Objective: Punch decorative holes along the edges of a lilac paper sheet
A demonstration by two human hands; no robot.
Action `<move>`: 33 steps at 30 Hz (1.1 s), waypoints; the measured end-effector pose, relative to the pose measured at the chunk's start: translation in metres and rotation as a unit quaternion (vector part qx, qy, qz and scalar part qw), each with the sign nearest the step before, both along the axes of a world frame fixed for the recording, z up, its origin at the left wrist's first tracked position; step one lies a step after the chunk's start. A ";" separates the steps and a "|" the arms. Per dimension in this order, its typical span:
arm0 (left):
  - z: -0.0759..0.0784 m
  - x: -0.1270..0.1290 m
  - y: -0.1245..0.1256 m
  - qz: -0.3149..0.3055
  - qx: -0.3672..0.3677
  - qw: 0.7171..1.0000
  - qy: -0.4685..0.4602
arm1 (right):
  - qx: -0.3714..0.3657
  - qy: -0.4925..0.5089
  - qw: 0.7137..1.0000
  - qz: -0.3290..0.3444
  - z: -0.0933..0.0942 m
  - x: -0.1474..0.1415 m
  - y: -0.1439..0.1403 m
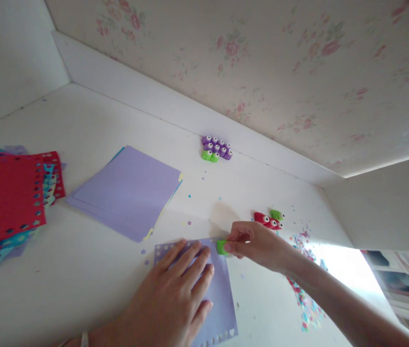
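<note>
My left hand [181, 284] lies flat with fingers spread on a purple paper sheet [222, 294]. Small shaped holes run along the sheet's top and bottom edges. At its upper right corner, my right hand [253, 243] pinches a small green craft punch [222, 247], which sits over the paper's edge. Just beyond that hand are red craft punches [267, 220] with white round buttons, and another green punch [277, 214] beside them. Part of the sheet is hidden under my left hand and forearm.
A stack of purple paper [128, 188] lies to the left, with punched red sheets [7, 193] farther left. Purple punches [217, 146] and two green ones stand near the back board. Confetti [307, 303] is scattered at right. A flowered wall [233, 48] rises behind.
</note>
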State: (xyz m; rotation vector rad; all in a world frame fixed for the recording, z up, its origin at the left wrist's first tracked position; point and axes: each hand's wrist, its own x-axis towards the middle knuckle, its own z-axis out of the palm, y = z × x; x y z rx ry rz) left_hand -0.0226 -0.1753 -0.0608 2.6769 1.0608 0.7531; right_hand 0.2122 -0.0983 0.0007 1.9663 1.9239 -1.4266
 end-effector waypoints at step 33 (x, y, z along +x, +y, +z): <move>0.006 -0.003 0.012 -0.010 -0.031 0.999 -0.005 | 0.094 -0.060 0.992 0.052 0.028 0.015 -0.019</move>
